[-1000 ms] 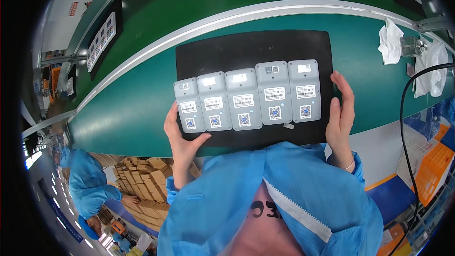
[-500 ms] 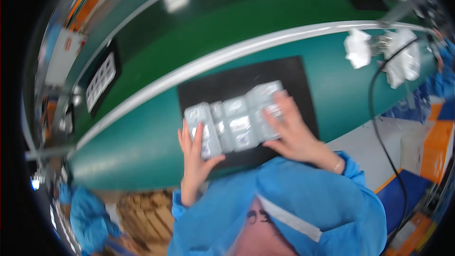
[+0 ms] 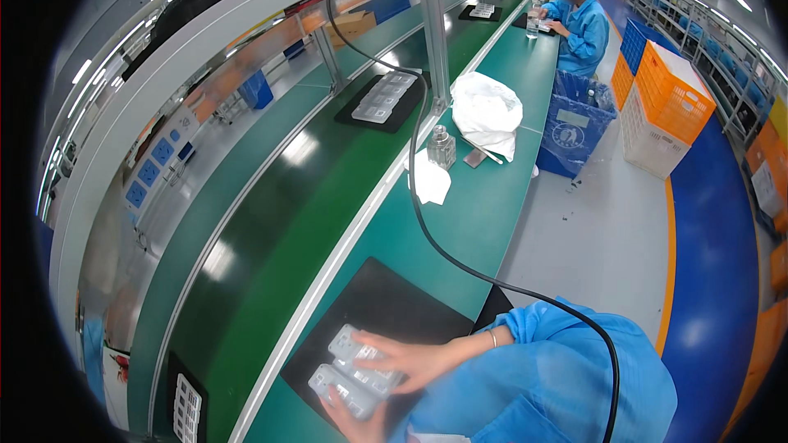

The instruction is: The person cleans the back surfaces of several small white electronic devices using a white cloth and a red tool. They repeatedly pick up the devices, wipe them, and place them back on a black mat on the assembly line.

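A translucent plastic tray [image 3: 343, 391] with raised, box-like compartments lies on a black mat [image 3: 394, 299] near me. My right hand [image 3: 419, 358] rests across its far part, fingers spread over the compartments. At the near end, my left hand [image 3: 359, 422] curls its fingers and thumb about the tray's edge. The palms and part of the tray's right side are hidden. Small labels or prints show through the plastic, too blurred to make out.
Similar trays on black mats lie along the green conveyor [image 3: 263, 279]. Farther up the bench are a white bag [image 3: 486, 111], a glass bottle [image 3: 441, 148] and white paper [image 3: 430, 180]. A black cable [image 3: 460, 261] hangs across. A co-worker [image 3: 584, 29] sits beyond a blue bin [image 3: 572, 127].
The view has swung to the right and up, bringing the bench's far end and a co-worker into sight. Both hands stay at the tray on the mat.
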Demonstrator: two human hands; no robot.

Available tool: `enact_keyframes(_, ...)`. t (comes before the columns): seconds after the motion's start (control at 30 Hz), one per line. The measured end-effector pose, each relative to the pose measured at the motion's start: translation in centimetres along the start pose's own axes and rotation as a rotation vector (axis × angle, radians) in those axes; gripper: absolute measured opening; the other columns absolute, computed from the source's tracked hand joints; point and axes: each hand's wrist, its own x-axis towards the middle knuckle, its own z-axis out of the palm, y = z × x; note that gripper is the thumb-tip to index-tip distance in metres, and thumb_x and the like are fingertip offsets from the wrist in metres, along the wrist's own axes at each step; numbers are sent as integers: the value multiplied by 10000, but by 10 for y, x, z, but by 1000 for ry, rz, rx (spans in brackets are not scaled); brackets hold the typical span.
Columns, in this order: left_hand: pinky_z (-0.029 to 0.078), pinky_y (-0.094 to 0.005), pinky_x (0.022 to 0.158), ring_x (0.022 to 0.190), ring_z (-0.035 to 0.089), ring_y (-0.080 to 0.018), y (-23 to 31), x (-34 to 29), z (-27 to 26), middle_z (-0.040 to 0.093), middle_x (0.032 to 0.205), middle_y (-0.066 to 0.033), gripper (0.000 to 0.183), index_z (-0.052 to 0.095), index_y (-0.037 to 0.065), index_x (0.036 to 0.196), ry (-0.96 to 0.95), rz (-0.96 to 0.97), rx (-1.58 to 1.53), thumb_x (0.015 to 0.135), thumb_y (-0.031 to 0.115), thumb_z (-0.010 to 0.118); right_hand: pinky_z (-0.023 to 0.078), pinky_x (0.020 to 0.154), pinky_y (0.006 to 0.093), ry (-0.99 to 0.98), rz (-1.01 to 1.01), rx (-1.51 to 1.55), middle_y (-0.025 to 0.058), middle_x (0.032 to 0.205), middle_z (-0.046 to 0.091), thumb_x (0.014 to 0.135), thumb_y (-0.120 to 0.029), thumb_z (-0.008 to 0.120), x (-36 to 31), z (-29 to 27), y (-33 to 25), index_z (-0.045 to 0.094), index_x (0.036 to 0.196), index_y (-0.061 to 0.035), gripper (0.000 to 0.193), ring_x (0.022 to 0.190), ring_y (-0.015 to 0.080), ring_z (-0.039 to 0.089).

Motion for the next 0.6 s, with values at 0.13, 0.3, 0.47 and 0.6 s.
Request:
enact_keyframes(0.13,291,-464,1223,1525,294,-326,39,2,-14,223,1694,-211,1039,282,80,1643,117,-262,-666,774,15,845,245,1245,500,33,11,4,233,1721,-60,883,-136,759,13,20,-6,216,1670,-164,957,1598,427,-7)
enact_keyframes(0.3,254,-497,1237,1527,287,-373,60,12,3,244,1674,-248,1009,276,63,1638,136,-20,-204,830,193,867,213,1259,515,148,259,323,262,1704,-122,996,-477,648,32,18,-21,-12,1676,-137,1006,1594,434,-20)
enact_keyframes(0.47,215,-573,1231,1546,194,-474,56,17,26,193,1673,-304,993,314,64,1622,113,135,-52,846,363,855,169,1270,506,95,255,204,306,1693,-109,1032,-503,555,39,23,-16,-91,1654,-58,1001,1594,430,-45)
enact_keyframes(0.6,267,-596,1215,1532,241,-453,64,20,29,153,1689,-262,1099,288,96,1635,141,126,-480,759,319,913,245,1258,472,8,234,15,329,1690,2,1012,-565,532,40,1,-27,-80,1638,3,1044,1581,452,100)
